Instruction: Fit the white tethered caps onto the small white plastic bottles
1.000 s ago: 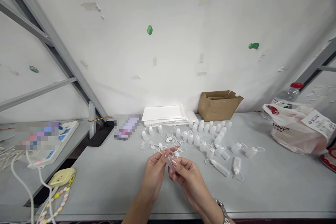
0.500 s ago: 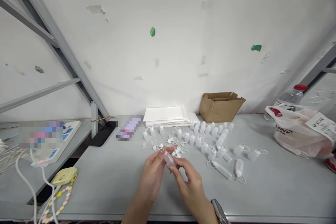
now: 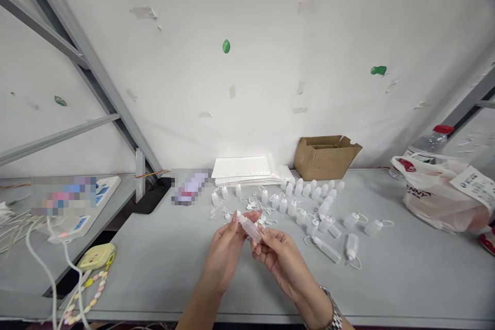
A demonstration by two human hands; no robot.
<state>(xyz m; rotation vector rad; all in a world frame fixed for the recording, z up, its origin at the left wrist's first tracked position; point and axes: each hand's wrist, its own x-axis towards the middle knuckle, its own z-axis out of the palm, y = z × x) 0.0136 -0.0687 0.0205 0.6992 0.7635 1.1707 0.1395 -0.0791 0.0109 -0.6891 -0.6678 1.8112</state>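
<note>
Both my hands are raised over the grey table (image 3: 162,268) near its front middle. My left hand (image 3: 226,250) pinches the upper end of a small clear plastic bottle (image 3: 250,228). My right hand (image 3: 280,260) grips the lower end of the same bottle with closed fingers. The bottle lies tilted between the two hands. Just behind the hands lie several small white caps with loops (image 3: 255,209) and several small white bottles (image 3: 309,196), some upright, some on their sides.
A stack of white bags (image 3: 243,169) and an open cardboard box (image 3: 325,155) stand by the wall. A plastic shopping bag (image 3: 441,193) and a water bottle (image 3: 427,140) are at the right. A power strip (image 3: 83,209), cables and a yellow device (image 3: 95,258) sit at the left.
My hands stayed together on the small bottle. The right hand turned and shifted slightly right along it, and the bottle's tilt changed a little.
</note>
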